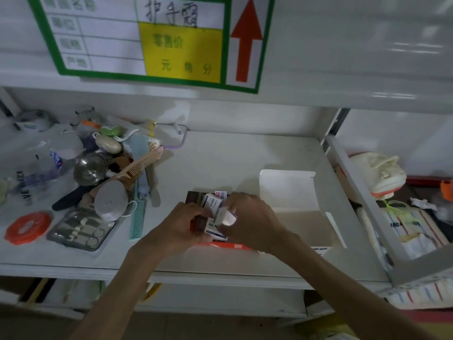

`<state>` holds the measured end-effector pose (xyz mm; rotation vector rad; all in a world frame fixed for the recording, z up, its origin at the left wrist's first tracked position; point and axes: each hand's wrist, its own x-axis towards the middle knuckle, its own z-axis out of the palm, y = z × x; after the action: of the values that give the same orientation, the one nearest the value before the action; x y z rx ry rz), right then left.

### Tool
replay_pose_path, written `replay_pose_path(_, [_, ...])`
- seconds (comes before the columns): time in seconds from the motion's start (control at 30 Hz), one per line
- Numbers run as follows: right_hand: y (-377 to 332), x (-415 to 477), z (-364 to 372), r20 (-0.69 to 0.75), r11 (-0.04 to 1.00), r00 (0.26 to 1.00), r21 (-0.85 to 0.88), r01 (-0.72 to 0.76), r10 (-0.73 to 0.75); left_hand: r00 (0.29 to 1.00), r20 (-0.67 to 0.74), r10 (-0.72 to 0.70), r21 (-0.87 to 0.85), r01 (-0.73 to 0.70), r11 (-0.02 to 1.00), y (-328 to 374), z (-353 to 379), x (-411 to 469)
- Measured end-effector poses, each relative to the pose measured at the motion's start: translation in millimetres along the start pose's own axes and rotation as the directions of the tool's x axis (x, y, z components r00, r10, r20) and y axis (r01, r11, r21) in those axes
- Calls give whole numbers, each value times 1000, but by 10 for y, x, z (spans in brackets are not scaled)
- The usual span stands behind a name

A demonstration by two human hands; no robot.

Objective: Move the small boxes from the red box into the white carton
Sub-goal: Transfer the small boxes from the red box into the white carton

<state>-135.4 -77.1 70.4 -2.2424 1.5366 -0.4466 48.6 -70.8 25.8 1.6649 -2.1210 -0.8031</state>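
Gripping glossy rectangular small box (226, 215): right hand (250, 217), above red box (220, 245).

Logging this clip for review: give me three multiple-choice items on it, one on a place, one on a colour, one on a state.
1. Where does the white carton lie relative to the red box?
A. To its right
B. To its left
C. On the shelf below

2. What colour is the round lid at the shelf's left end?
A. Blue
B. Orange-red
C. Black

3. What is the state of the white carton?
A. Taped shut
B. Crushed flat
C. Open, flap up

Answers:
1 A: the carton sits right of the red box, where both hands work.
2 B: the lid is orange-red, beside the metal tool case.
3 C: its flap stands up behind a bare interior, while the right hand grips a small box and the left hand rests on the red box.
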Motion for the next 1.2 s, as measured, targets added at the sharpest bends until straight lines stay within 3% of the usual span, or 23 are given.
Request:
replay_pose_path(0.1, [-8,-59,-241,-62,977,996,207,-44,58,999,47,-24,-38,25,999,74,-46,-22])
replay_pose_path(0.23, [218,-185,-571,-118,964,990,263,-40,73,998,62,-3,-50,6,999,72,-31,-47])
replay_pose_path(0.5, [912,-264,-609,191,992,973,-7,-129,128,981,-178,-80,-205,43,978,65,-133,-193])
replay_pose_path(0.7, [1078,-245,-319,287,982,946,-151,-111,151,981,-194,-5,-360,-66,931,429,-151,-202])
replay_pose_path(0.87, [1124,-236,-343,319,993,942,5,-114,106,985,-164,48,-343,-102,934,678,-4,-70])
replay_pose_path(1.03, [1294,-278,-342,370,989,918,-51,-135,145,985,-161,58,-315,-107,943,814,107,0])
replay_pose_path(1.2, [1246,-304,-290,370,991,925,69,-117,83,989,-137,50,-298,-90,950,882,264,82])
